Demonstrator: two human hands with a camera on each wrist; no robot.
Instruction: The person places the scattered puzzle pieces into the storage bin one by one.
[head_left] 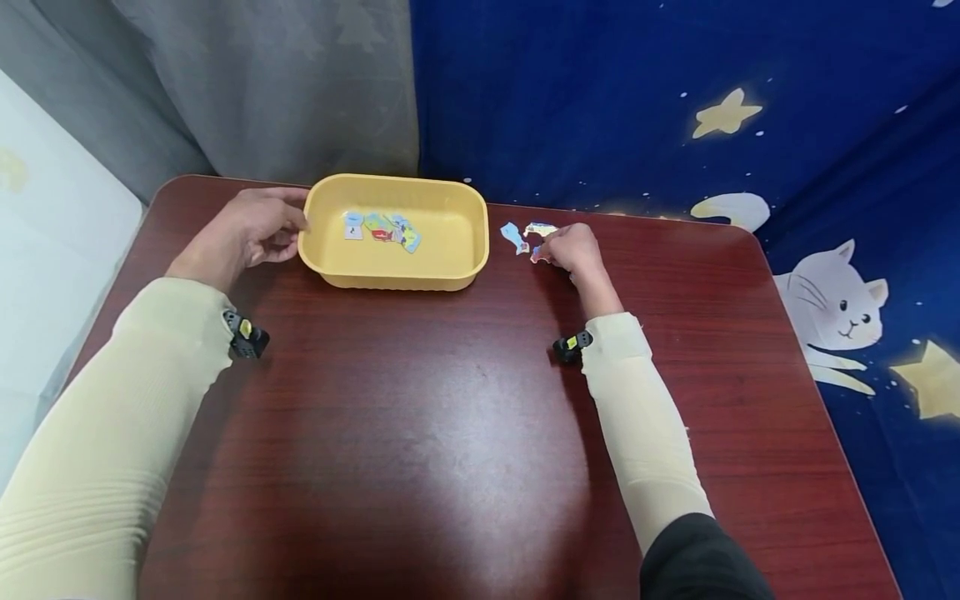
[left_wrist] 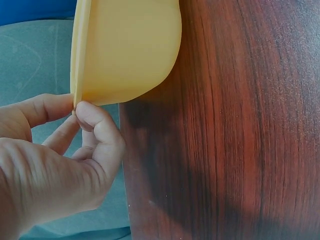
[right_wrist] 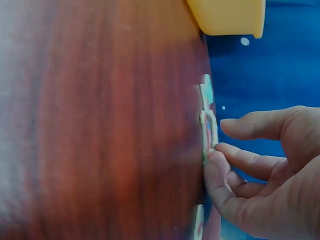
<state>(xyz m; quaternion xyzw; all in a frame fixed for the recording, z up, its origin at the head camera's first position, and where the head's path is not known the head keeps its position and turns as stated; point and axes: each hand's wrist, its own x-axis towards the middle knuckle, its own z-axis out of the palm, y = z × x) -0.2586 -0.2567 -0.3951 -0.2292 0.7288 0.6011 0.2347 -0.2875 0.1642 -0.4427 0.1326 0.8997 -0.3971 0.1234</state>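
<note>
Yellow tub (head_left: 405, 282) — far edge of tabletop (head_left: 420, 417), left of middle; left end pinched by left hand (head_left: 262, 225). Flat pieces (head_left: 513, 237) — same edge, right of tub; right hand (head_left: 573, 248), fingertips narrowed, apparently pinching one. Risk: careless nudge could push pieces overboard.

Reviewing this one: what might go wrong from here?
The right hand pinches a piece close to the blue piece, so lifting it may disturb that one.
Both lie near the far edge of the table; a nudge outward could push one over.
The left hand grips the rim of the tray, so a tug might slide the pieces inside.
</note>
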